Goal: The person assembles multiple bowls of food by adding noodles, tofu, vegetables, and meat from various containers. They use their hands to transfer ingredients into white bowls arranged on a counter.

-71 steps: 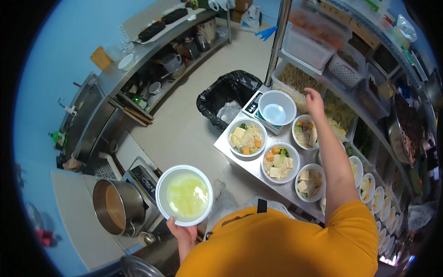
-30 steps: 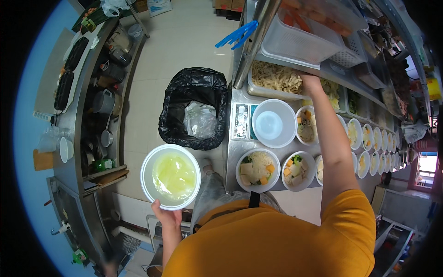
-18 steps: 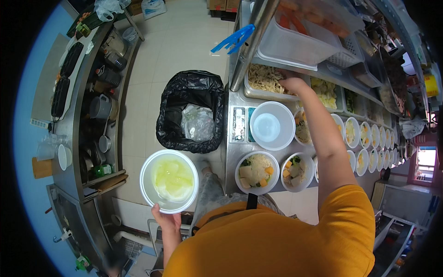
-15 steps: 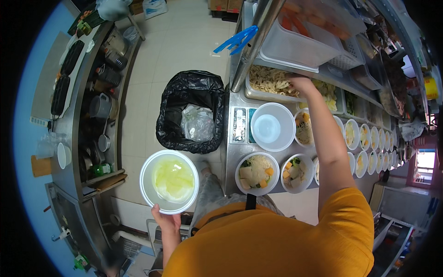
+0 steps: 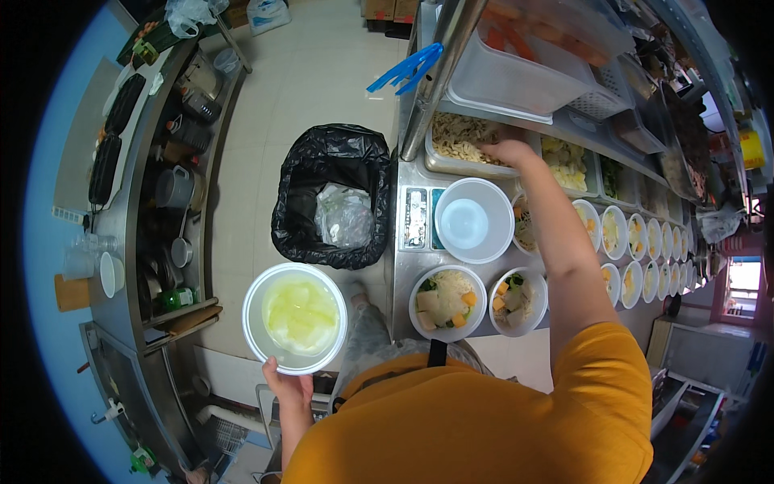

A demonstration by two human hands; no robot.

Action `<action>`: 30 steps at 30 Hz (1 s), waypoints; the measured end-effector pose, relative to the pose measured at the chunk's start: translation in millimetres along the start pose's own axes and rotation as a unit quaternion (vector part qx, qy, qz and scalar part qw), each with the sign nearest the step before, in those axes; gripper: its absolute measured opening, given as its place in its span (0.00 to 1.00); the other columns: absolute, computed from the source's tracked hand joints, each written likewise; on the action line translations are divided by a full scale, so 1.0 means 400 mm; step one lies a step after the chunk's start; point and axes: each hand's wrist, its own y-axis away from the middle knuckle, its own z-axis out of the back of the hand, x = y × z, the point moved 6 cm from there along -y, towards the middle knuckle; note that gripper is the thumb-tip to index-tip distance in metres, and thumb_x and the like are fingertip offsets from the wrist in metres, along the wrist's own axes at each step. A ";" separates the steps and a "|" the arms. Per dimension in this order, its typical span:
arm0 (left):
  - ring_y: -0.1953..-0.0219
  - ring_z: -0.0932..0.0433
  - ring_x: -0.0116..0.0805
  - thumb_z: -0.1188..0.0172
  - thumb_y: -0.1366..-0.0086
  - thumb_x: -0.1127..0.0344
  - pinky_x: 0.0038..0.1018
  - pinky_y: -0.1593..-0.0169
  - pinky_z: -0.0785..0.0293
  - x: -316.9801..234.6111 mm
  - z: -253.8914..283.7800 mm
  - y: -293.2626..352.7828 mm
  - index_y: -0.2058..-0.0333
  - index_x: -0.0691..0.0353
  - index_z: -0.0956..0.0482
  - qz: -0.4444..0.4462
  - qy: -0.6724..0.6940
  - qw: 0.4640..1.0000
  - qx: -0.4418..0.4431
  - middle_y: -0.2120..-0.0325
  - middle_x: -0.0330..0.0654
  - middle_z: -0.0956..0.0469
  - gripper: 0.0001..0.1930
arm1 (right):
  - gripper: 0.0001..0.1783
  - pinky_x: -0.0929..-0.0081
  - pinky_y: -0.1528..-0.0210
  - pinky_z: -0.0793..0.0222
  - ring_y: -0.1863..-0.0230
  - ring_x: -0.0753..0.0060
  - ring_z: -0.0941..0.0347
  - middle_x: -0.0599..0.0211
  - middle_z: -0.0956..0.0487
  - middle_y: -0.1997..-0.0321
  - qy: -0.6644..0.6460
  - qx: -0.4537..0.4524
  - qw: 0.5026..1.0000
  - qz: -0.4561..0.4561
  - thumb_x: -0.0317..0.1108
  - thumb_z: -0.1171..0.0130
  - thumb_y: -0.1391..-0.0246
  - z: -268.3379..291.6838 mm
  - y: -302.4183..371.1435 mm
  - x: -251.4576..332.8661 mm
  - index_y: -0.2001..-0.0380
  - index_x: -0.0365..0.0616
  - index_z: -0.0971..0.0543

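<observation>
My left hand (image 5: 289,389) grips the rim of a white plastic bowl (image 5: 254,343) with its thumb over the edge. Pale green slices (image 5: 300,315) in clear liquid lie inside it. My right hand (image 5: 506,153) reaches over the counter into a rectangular tub (image 5: 468,168) of pale brown strips of food (image 5: 459,139). Its fingers are curled down into the strips, their tips partly hidden. Just in front of the tub, an empty white bowl (image 5: 468,222) sits on a scale (image 5: 416,218). Two filled bowls stand nearer my body, one with noodle-like strands and orange cubes (image 5: 448,302).
Rows of filled bowls (image 5: 613,231) run off along the counter to the right. A metal shelf post (image 5: 435,89) with a blue tie and clear tubs (image 5: 516,77) rise above. A black-lined bin (image 5: 286,230) stands on the floor, left of the counter; a steel shelf unit (image 5: 173,105) lies farther left.
My right hand has moved slightly left within the tub of strips, and its fingers show more clearly. My left hand keeps holding its bowl in nearly the same place.
</observation>
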 end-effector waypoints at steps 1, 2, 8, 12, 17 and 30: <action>0.41 0.35 0.46 0.53 0.42 0.46 0.41 0.41 0.34 0.000 -0.006 -0.005 0.39 0.62 0.43 0.003 -0.003 1.000 0.003 0.41 0.48 0.37 0.36 | 0.36 0.65 0.42 0.38 0.43 0.55 0.34 0.49 0.32 0.40 0.062 -0.058 0.995 0.053 0.43 0.40 0.52 -0.013 -0.014 0.011 0.40 0.42 0.36; 0.41 0.35 0.46 0.51 0.43 0.47 0.41 0.41 0.35 0.000 -0.016 -0.010 0.39 0.63 0.43 0.008 0.001 1.000 0.009 0.41 0.49 0.37 0.37 | 0.37 0.65 0.41 0.40 0.41 0.55 0.35 0.50 0.33 0.39 0.075 -0.047 0.994 0.071 0.43 0.40 0.53 -0.023 -0.027 -0.007 0.40 0.42 0.37; 0.41 0.35 0.46 0.49 0.44 0.48 0.41 0.41 0.35 0.007 0.007 0.023 0.39 0.65 0.43 -0.003 0.008 1.000 -0.017 0.42 0.50 0.37 0.37 | 0.39 0.65 0.39 0.43 0.39 0.56 0.37 0.50 0.34 0.38 -0.121 0.175 0.967 0.139 0.36 0.40 0.53 -0.037 -0.011 0.066 0.39 0.37 0.41; 0.40 0.35 0.45 0.52 0.42 0.47 0.41 0.41 0.35 0.012 -0.009 0.006 0.39 0.64 0.43 0.013 0.001 1.000 0.000 0.41 0.49 0.37 0.37 | 0.34 0.62 0.45 0.37 0.44 0.53 0.33 0.50 0.27 0.46 -0.219 0.036 0.975 -0.013 0.36 0.41 0.53 -0.037 -0.030 -0.084 0.42 0.39 0.36; 0.40 0.35 0.45 0.53 0.42 0.47 0.41 0.41 0.35 0.006 0.012 0.018 0.39 0.64 0.43 -0.002 -0.003 1.000 -0.013 0.41 0.48 0.37 0.36 | 0.24 0.63 0.52 0.35 0.54 0.57 0.29 0.53 0.24 0.55 -0.089 -0.087 0.992 -0.019 0.42 0.40 0.51 0.031 -0.055 -0.058 0.55 0.36 0.26; 0.40 0.35 0.46 0.51 0.43 0.48 0.43 0.41 0.34 0.015 0.028 0.010 0.39 0.64 0.43 0.005 0.010 0.999 -0.031 0.41 0.49 0.38 0.37 | 0.41 0.72 0.41 0.41 0.41 0.63 0.37 0.54 0.32 0.40 -0.291 0.076 0.954 -0.014 0.48 0.38 0.50 0.105 0.031 0.069 0.36 0.44 0.40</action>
